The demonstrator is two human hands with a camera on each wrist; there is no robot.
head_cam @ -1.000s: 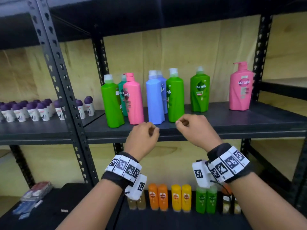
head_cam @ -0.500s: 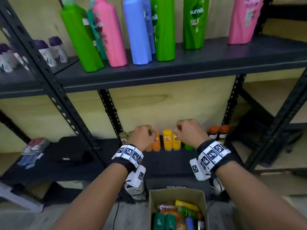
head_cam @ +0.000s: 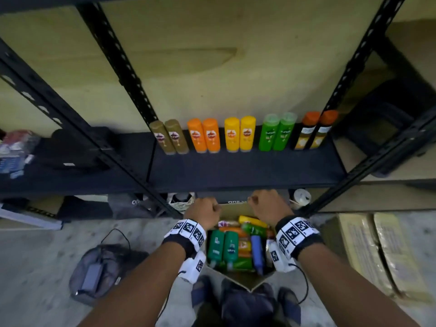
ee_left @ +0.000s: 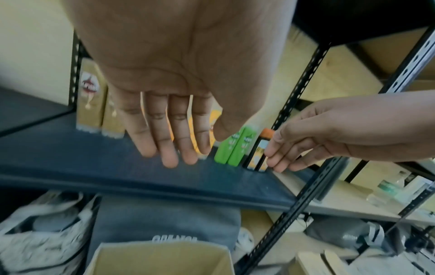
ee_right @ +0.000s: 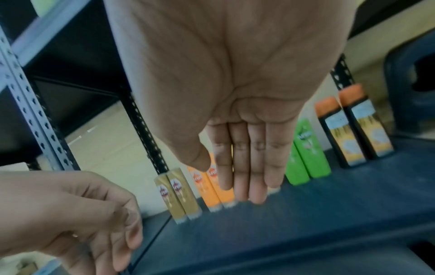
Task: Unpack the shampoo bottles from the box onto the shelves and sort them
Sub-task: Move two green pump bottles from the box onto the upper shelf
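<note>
An open cardboard box [head_cam: 232, 207] stands on the floor, packed with several shampoo bottles [head_cam: 236, 246] in green, blue, orange and yellow. My left hand [head_cam: 205, 210] hovers over its far left corner and my right hand [head_cam: 266, 204] over its far right corner. In the wrist views the left fingers [ee_left: 174, 145] and the right fingers [ee_right: 244, 176] hang loosely and hold nothing. On the low black shelf [head_cam: 236, 171] stand pairs of tan [head_cam: 169, 136], orange [head_cam: 204, 135], yellow [head_cam: 239, 134], green [head_cam: 277, 132] and dark orange-capped bottles [head_cam: 311, 131].
Perforated black uprights [head_cam: 122, 67] frame the shelf bay. A mesh bag with a charger [head_cam: 99, 272] lies on the floor at left, and wrapped cartons [head_cam: 377, 251] at right. A white cup [head_cam: 302, 197] and bags sit under the shelf. My feet [head_cam: 203, 291] touch the box's near side.
My view has swung down from the upper shelf of tall bottles to the low shelf and the box. Both hands have dropped from the upper shelf edge to just above the box.
</note>
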